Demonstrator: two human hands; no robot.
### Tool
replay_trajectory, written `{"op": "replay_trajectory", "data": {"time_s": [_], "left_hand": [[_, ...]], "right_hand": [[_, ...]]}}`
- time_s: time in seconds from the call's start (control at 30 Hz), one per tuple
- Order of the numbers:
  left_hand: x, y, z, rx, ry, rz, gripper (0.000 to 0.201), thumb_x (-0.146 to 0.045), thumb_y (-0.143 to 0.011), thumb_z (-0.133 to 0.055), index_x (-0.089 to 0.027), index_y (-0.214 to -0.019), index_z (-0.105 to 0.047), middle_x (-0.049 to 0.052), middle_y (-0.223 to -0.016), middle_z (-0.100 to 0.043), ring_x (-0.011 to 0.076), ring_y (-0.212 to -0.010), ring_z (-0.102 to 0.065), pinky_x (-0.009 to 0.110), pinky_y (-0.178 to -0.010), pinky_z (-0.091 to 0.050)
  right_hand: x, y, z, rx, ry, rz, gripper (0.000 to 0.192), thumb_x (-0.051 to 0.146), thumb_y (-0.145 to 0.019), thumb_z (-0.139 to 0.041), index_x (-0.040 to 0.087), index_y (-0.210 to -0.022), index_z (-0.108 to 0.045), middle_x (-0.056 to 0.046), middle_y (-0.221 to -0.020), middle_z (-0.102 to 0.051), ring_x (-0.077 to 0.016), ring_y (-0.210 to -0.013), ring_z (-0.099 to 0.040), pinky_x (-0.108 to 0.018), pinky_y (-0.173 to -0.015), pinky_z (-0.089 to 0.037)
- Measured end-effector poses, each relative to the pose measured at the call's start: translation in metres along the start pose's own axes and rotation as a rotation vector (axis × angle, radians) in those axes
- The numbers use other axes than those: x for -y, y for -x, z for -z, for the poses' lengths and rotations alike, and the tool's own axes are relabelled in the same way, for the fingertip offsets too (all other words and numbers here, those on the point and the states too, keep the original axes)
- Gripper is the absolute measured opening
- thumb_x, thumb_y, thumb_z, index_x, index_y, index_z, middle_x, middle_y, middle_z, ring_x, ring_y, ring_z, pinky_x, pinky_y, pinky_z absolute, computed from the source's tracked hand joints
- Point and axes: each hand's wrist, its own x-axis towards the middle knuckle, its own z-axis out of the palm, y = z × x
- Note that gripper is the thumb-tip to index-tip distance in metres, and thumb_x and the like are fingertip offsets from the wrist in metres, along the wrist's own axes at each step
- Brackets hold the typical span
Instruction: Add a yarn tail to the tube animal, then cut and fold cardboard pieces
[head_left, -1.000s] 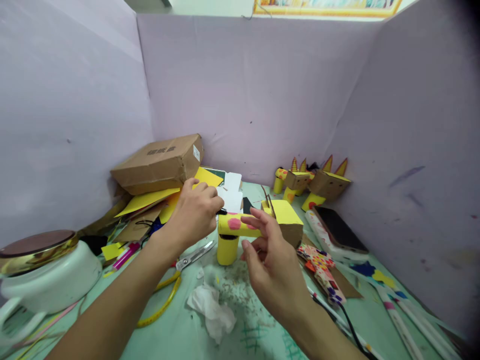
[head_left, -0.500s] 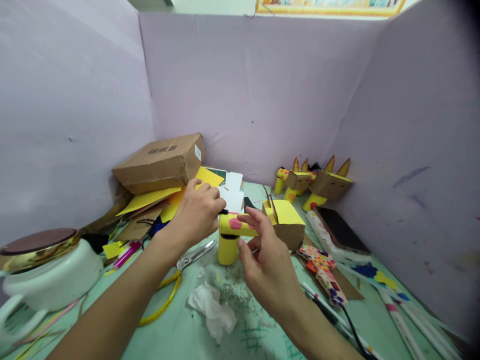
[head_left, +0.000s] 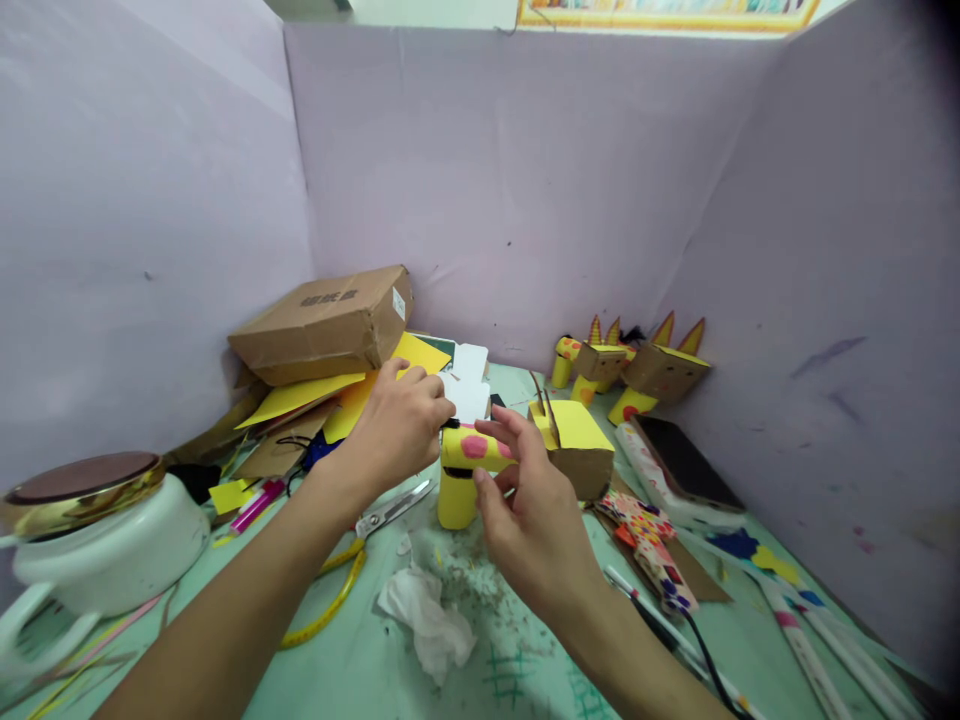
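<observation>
Nearest you on the green table (head_left: 352, 660), a crumpled white tissue (head_left: 427, 620) lies between your forearms, with yellow-handled scissors (head_left: 386, 508) just beyond your left arm and a white lidded pot (head_left: 112, 560) at far left. On the right side, white pens (head_left: 795, 640) lie near a flower-patterned object (head_left: 643, 545) that trails a black cord. Past the tissue, your right hand (head_left: 529, 500) sits in front of a spotted yellow paper model (head_left: 474, 447), its thumb and fingers loosely curled and parted, the tips overlapping the middle of the tube-shaped body; whether they press on it cannot be told from this angle. The model stands on the table on a yellow leg (head_left: 456, 500), its cardboard box head (head_left: 581, 460) jutting out beyond your right fingers, two thin brown strips upright on it. At the body's opposite end, your left hand (head_left: 405, 415) bends its fingers down beside a small black piece (head_left: 451, 424); their tips are hidden, so you cannot tell whether they grasp it. Farther back, yellow sheets (head_left: 300, 398) lie beneath a brown carton (head_left: 322, 325) at left, white card (head_left: 469, 380) shows behind the model, and a dark phone (head_left: 686, 462) rests at right. Two pointy-eared paper animals (head_left: 667, 372) stand in the right rear corner, before the lavender walls (head_left: 525, 180).
</observation>
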Motion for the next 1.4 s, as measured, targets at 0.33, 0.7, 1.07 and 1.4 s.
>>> {"op": "replay_trajectory", "data": {"time_s": [0.33,0.7,1.07,1.4], "left_hand": [[0.000,0.000,-0.001,0.016,0.062,0.024,0.025,-0.007,-0.074,-0.047,-0.017,-0.085,-0.067,0.006,-0.077,-0.065,0.0211,-0.077,-0.055,0.041,-0.081,-0.035],[0.004,0.002,0.006,0.038,0.157,0.043,0.021,-0.016,-0.077,-0.053,-0.017,-0.094,-0.065,0.006,-0.084,-0.064,0.0219,-0.083,-0.055,0.041,-0.084,-0.036],[0.015,0.008,0.017,0.096,0.264,0.071,0.050,-0.034,-0.074,-0.063,-0.018,-0.120,-0.052,0.012,-0.124,-0.048,0.0266,-0.113,-0.045,0.041,-0.092,-0.038],[0.048,0.016,0.034,0.221,0.399,0.192,0.051,-0.038,-0.073,-0.063,-0.018,-0.119,-0.053,0.008,-0.122,-0.051,0.0232,-0.108,-0.051,0.035,-0.093,-0.040]], "right_hand": [[-0.002,-0.002,-0.001,0.001,0.022,-0.015,0.049,0.014,-0.080,-0.046,0.020,-0.127,-0.035,-0.013,-0.121,-0.058,-0.0277,-0.103,-0.060,-0.042,-0.078,-0.050],[0.000,-0.005,-0.001,0.006,0.041,-0.026,0.047,0.016,-0.082,-0.045,0.019,-0.127,-0.035,-0.012,-0.121,-0.058,-0.0270,-0.101,-0.061,-0.044,-0.080,-0.050],[-0.001,-0.006,-0.001,-0.007,0.049,-0.018,0.046,0.017,-0.082,-0.044,0.019,-0.127,-0.035,-0.012,-0.121,-0.058,-0.0261,-0.103,-0.060,-0.044,-0.082,-0.050],[0.003,-0.012,-0.001,0.009,0.096,-0.017,0.048,0.012,-0.081,-0.041,0.021,-0.128,-0.033,-0.010,-0.123,-0.058,-0.0272,-0.100,-0.061,-0.044,-0.080,-0.049]]}}
